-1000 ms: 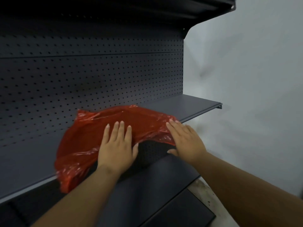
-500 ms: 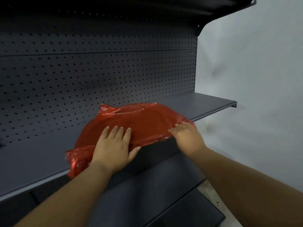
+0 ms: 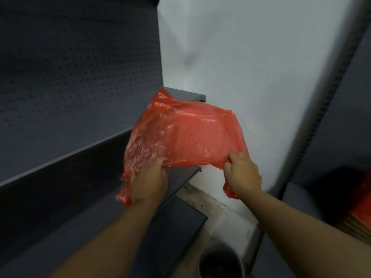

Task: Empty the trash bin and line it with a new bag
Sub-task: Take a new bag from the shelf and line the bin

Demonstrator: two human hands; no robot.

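Note:
A thin red plastic bag (image 3: 180, 133) hangs in the air in front of the dark shelf, spread between my hands. My left hand (image 3: 149, 180) grips its near left edge and my right hand (image 3: 243, 175) grips its near right edge, both with fingers closed on the plastic. Far below, at the bottom of the view, stands a round dark trash bin (image 3: 219, 261) on the floor, its opening facing up. The bin's inside is too dark to make out.
A dark metal shelf unit (image 3: 70, 149) with a perforated back panel fills the left. A white wall (image 3: 241, 67) stands behind. Another dark unit (image 3: 345, 121) is at the right, with something red (image 3: 361, 201) at its lower edge.
Both hands closed on the red bag and lifted it off the shelf, carrying it right. The view swung right and down, bringing the bin into sight.

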